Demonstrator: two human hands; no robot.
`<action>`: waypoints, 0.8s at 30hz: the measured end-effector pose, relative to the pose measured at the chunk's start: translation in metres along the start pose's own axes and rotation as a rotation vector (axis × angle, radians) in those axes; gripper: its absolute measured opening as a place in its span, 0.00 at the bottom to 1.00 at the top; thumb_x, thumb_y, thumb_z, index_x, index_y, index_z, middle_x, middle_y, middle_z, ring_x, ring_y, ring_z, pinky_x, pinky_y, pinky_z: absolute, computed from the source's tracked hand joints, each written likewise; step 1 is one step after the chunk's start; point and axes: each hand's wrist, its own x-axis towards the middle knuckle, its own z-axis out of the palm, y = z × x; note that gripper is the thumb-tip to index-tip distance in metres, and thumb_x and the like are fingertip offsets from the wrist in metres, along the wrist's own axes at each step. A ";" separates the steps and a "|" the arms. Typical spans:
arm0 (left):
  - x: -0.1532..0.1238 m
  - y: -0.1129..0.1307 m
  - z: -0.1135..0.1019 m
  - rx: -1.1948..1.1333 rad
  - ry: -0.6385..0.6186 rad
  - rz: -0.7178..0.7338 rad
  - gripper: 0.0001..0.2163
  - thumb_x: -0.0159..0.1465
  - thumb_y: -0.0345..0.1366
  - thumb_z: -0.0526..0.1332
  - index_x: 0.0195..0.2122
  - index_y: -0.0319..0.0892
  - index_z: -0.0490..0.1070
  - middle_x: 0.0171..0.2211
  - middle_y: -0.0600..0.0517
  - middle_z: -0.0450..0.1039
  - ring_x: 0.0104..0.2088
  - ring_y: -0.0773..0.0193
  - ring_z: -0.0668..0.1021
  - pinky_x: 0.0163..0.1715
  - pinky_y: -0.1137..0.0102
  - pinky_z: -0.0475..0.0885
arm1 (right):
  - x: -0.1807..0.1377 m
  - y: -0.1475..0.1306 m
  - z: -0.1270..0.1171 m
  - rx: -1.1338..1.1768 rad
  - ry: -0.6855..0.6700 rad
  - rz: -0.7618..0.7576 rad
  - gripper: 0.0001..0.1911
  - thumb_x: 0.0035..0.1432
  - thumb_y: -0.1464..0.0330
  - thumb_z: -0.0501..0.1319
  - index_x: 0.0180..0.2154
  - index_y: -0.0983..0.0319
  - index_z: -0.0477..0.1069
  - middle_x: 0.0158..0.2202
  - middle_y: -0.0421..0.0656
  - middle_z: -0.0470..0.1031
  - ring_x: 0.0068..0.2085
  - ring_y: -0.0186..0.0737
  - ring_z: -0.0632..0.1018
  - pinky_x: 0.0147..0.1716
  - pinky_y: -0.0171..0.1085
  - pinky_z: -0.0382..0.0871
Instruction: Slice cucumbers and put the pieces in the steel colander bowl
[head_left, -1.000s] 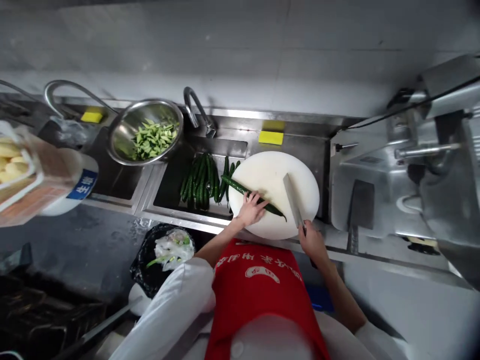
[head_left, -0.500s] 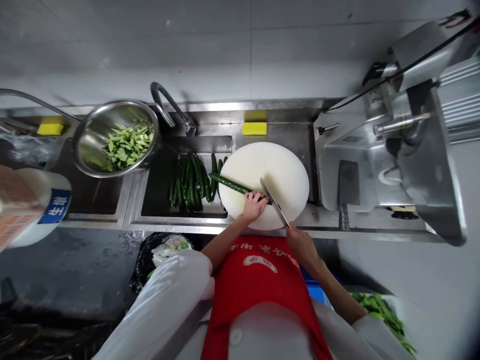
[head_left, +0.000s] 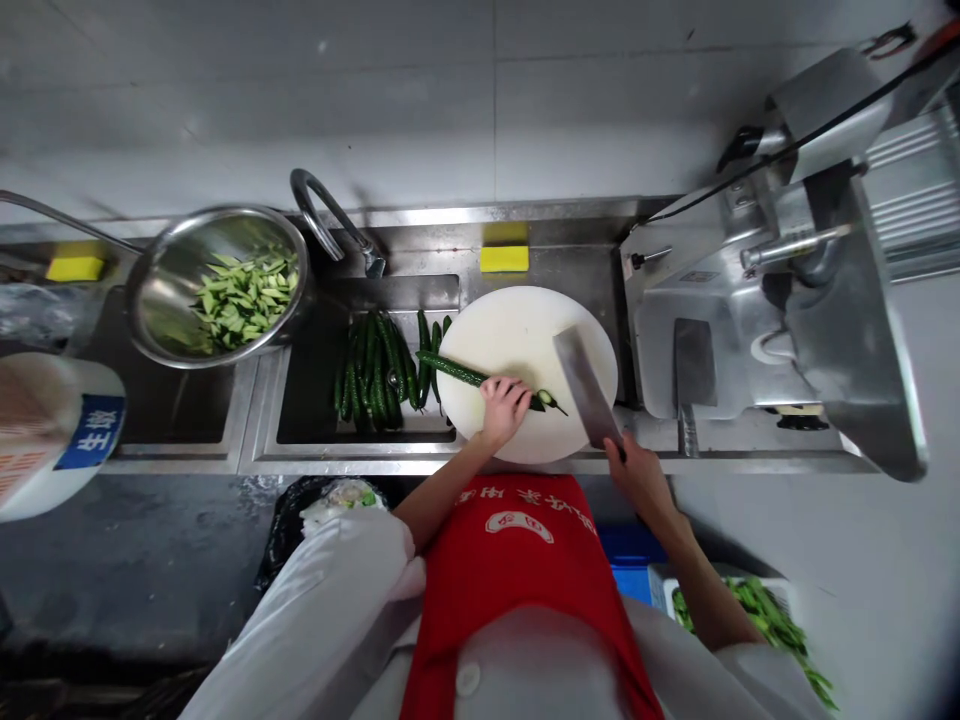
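Note:
My left hand [head_left: 503, 408] is closed over a long green cucumber [head_left: 459, 370], pressing it on the round white cutting board [head_left: 517, 320]. The cucumber's far end reaches past the board's left rim. Just right of my fingers lies a small cut-off cucumber end [head_left: 549, 398] with its pale cut face showing. My right hand [head_left: 637, 472] grips the handle of a cleaver [head_left: 587, 385]. Its broad blade is turned flat toward me over the right part of the board, apart from the cucumber. Several whole cucumbers [head_left: 373, 370] lie in the sink left of the board.
A steel bowl [head_left: 161, 300] of cut cucumber pieces stands at the left, beside a curved faucet [head_left: 330, 215]. A yellow sponge [head_left: 504, 259] lies behind the board. Another cleaver [head_left: 694, 365] rests on the steel machine [head_left: 847, 300] at right. A crate of greens [head_left: 772, 615] stands below.
The cleaver has moved right, away from the cucumber, and its blade has turned from edge-on to flat. A cut-off end now shows beside my left hand.

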 end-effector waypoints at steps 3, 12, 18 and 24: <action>0.026 0.028 0.015 -0.004 -0.220 0.158 0.12 0.65 0.37 0.60 0.49 0.46 0.74 0.55 0.44 0.67 0.57 0.46 0.64 0.54 0.51 0.60 | 0.006 0.018 -0.009 -0.090 0.054 0.119 0.19 0.69 0.61 0.46 0.44 0.67 0.70 0.30 0.50 0.77 0.30 0.42 0.76 0.29 0.36 0.56; 0.065 0.023 0.009 -0.338 -0.176 0.196 0.10 0.66 0.34 0.59 0.47 0.39 0.75 0.41 0.42 0.75 0.43 0.58 0.76 0.46 0.65 0.72 | 0.037 0.031 0.016 -0.161 -0.003 0.055 0.25 0.66 0.59 0.44 0.39 0.66 0.74 0.33 0.56 0.78 0.34 0.52 0.79 0.31 0.41 0.65; -0.089 -0.075 -0.079 -0.497 0.543 -0.548 0.14 0.67 0.44 0.55 0.48 0.42 0.68 0.41 0.47 0.73 0.37 0.62 0.76 0.38 0.66 0.74 | 0.044 0.012 0.020 -0.163 -0.107 -0.048 0.25 0.64 0.57 0.42 0.41 0.63 0.74 0.32 0.56 0.78 0.33 0.54 0.80 0.31 0.43 0.67; -0.312 -0.164 -0.152 -0.098 0.809 -1.341 0.07 0.65 0.36 0.53 0.38 0.38 0.66 0.34 0.49 0.70 0.37 0.61 0.73 0.42 0.65 0.70 | 0.057 0.008 0.014 -0.306 -0.138 -0.111 0.30 0.64 0.54 0.42 0.45 0.69 0.71 0.25 0.57 0.75 0.27 0.57 0.78 0.27 0.44 0.66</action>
